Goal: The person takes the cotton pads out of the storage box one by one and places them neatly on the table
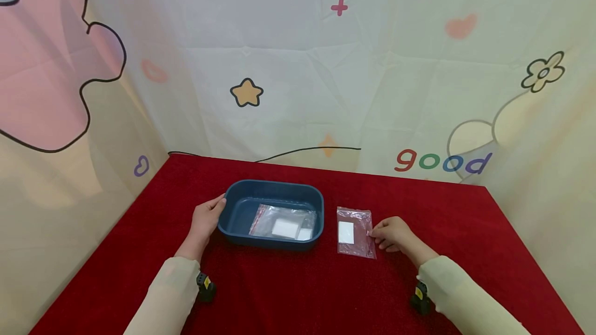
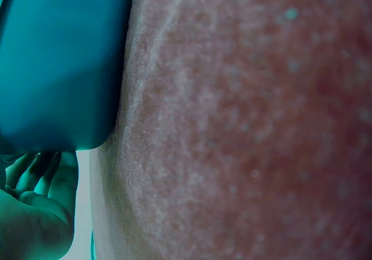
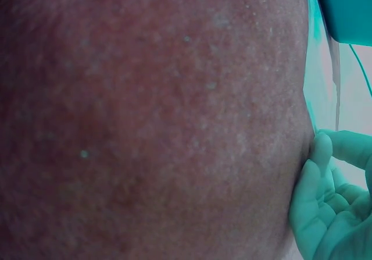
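A dark blue plastic basin [image 1: 270,242] with rounded corners stands on the red cloth. My left hand [image 1: 207,219] grips its left end, thumb at the rim; in the left wrist view the fingers [image 2: 63,181] go out of sight behind the basin wall. Inside lie overlapping clear zip bags [image 1: 265,218] holding white rectangular pieces. To the basin's right is another clear zip bag [image 1: 363,239] with a white rectangle [image 1: 346,232] in it. My right hand [image 1: 393,235] pinches this bag's right edge between thumb and index finger, also seen in the right wrist view.
A red cloth [image 1: 288,293] covers the table. Behind it and at both sides hangs a pale printed curtain [image 1: 298,92]. Small black devices [image 1: 420,298] are strapped under both wrists.
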A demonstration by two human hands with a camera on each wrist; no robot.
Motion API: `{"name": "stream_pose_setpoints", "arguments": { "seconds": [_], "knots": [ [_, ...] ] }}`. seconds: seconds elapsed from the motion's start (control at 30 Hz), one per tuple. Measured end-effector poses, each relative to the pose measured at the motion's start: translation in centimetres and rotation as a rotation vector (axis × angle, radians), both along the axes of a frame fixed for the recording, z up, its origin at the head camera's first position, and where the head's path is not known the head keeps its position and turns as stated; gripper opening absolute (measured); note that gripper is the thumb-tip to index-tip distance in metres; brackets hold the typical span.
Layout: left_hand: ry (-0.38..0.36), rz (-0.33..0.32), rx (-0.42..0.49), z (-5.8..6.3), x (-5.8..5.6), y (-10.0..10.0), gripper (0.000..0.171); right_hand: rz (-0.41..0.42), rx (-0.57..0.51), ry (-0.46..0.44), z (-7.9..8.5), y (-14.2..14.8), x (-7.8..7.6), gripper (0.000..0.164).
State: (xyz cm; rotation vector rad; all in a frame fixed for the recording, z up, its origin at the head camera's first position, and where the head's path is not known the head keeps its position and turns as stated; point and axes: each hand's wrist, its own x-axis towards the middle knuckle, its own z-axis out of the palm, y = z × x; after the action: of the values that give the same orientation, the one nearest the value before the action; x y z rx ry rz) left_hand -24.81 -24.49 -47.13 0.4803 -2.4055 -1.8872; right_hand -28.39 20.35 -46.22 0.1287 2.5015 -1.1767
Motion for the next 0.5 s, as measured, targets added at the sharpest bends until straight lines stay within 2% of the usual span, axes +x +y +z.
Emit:
{"name": "stream_pose_setpoints", "arguments": {
  "seconds": [0.5],
  "knots": [
    [-0.006,0.010,0.008,-0.05,-0.07,0.03,0.045,-0.001,0.010,0.009,0.28,-0.29,0.21,0.012]
  ]
}}
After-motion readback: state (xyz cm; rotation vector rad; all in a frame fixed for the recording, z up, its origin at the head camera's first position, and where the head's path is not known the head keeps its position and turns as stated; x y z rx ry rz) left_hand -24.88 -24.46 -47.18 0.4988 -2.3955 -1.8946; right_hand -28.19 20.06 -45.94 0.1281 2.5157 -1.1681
